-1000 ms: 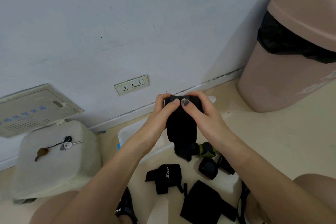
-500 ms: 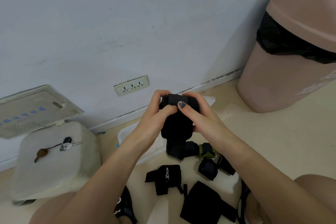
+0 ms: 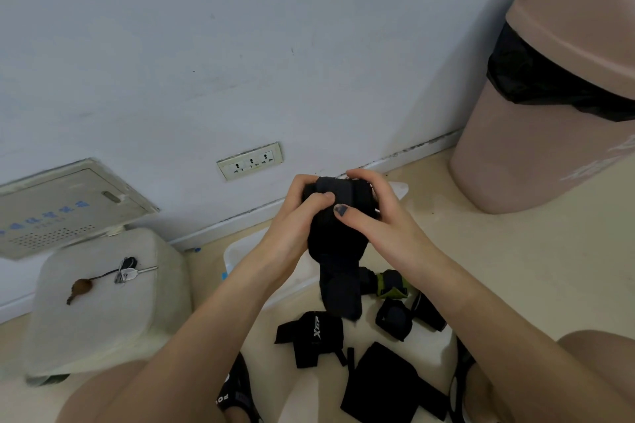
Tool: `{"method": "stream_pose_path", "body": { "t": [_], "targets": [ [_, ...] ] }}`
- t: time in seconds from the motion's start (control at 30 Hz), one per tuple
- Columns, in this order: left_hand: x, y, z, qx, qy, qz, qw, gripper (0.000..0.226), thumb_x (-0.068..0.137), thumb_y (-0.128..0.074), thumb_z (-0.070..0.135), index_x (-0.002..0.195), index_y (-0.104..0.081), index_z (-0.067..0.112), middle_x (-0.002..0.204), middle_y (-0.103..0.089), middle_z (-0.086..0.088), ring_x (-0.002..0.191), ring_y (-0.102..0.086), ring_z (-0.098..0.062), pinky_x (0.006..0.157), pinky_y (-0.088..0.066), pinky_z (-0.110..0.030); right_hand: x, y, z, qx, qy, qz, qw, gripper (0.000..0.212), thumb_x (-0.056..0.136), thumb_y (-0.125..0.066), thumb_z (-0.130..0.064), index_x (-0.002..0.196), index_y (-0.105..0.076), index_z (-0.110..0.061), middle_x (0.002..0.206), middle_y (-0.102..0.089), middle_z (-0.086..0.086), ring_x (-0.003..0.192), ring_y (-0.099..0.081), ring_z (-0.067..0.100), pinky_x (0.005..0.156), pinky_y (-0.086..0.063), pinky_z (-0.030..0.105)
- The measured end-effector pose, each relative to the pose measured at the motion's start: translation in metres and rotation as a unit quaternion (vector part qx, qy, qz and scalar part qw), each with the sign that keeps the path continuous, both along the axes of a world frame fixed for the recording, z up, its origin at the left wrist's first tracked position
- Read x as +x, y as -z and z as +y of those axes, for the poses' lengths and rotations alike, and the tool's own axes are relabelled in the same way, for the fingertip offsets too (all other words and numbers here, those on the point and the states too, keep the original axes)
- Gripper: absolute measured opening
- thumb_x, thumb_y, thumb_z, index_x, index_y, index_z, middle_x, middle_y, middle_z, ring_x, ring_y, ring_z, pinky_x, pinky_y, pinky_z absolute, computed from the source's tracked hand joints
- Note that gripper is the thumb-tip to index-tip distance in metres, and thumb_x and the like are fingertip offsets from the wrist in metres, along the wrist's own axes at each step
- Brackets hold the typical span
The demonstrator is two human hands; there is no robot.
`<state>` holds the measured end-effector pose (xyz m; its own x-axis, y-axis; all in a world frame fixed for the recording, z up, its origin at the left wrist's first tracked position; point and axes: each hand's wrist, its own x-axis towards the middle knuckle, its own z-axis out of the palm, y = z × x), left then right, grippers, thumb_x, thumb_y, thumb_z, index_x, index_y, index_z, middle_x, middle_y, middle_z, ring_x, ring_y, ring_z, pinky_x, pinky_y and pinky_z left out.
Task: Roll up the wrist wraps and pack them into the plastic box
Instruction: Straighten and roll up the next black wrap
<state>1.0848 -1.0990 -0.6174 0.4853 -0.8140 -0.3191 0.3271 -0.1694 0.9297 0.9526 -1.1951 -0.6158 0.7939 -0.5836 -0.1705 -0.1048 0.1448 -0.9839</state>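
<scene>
Both hands, left hand [image 3: 292, 216] and right hand [image 3: 378, 213], clamped their grip on the black wrist wrap [image 3: 338, 240], thumbs tightening its roll; the tail hung toward six o'clock.

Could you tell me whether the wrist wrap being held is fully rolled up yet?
Not yet. The wrist wrap is rolled only at the top between the left hand and right hand; its tail hangs loose below.

Home floor corner, wall socket [image 3: 250, 160], pink bin [image 3: 549, 134], keys [image 3: 125, 271] on stool [image 3: 103, 319]
</scene>
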Motion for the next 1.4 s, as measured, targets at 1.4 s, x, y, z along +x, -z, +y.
{"method": "stream_pose_path", "body": {
  "t": [1.4],
  "targets": [
    [-0.006, 0.012, -0.007, -0.008, -0.044, -0.045, 0.998, 0.02, 0.094, -0.06, 0.003, 0.1, -0.057, 0.022, 0.09, -0.062, -0.006, 0.071, -0.061, -0.023, 0.068, -0.048, -0.035, -0.01, -0.018, 0.008, 0.051, 0.061, -0.011, 0.997, 0.01, 0.101, -0.057, 0.002, 0.104, -0.067, 0.002, 0.072, -0.073, 0.016, 0.052, -0.066, 0.021, 0.053, -0.056, 0.029]
  ]
}}
